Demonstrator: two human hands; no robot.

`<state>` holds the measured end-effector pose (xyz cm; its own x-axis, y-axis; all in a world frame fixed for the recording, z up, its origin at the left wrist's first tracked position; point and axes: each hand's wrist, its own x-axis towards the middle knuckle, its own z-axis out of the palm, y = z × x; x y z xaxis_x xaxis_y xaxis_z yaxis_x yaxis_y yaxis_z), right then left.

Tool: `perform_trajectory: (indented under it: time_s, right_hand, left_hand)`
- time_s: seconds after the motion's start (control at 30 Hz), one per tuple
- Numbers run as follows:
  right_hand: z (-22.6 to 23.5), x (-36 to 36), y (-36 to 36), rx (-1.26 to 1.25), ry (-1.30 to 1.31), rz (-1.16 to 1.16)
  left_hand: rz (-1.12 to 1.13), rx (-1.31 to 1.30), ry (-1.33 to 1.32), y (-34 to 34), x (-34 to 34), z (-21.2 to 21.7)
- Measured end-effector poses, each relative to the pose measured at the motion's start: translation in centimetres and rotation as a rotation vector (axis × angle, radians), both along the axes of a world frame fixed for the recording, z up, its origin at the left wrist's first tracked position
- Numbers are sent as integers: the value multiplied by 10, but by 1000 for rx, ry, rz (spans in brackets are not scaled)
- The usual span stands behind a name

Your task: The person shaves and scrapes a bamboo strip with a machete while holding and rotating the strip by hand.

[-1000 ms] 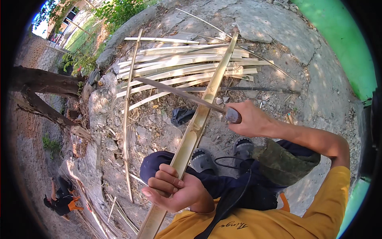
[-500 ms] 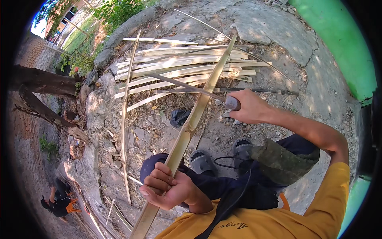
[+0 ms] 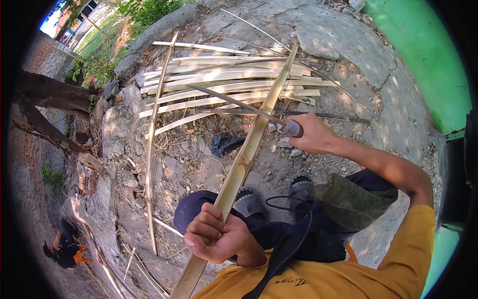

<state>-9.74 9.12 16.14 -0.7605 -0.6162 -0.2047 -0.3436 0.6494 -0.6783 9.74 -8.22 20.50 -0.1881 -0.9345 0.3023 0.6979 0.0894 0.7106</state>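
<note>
My left hand is closed around the near part of a long split bamboo piece, which slants up and away to the right with its pale hollow side showing. The fingers wrap over it above my left knee. In my right hand is the dark, rounded handle of a long-bladed knife. The blade points left and lies crosswise at the bamboo's upper half. Whether its edge has entered the bamboo, I cannot tell.
Many pale bamboo strips lie on the ground ahead, with a long thin strip to their left. A black plastic scrap lies near my sandals. A tree trunk stands left; another person sits lower left.
My left hand and the bamboo have shifted slightly right. The knife stays across the bamboo, its handle a little farther right. The whole view has moved slightly.
</note>
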Motion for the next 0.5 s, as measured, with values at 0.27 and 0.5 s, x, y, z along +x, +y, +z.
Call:
perform_trajectory:
  time_s: [0.27,0.5]
  right_hand:
    - [30,23,-16,-91,-14,194]
    - [-33,-39,7,22,89,-56]
  left_hand:
    - [-107,-152,33,-3,7,7]
    - [-110,-120,46,-3,7,-2]
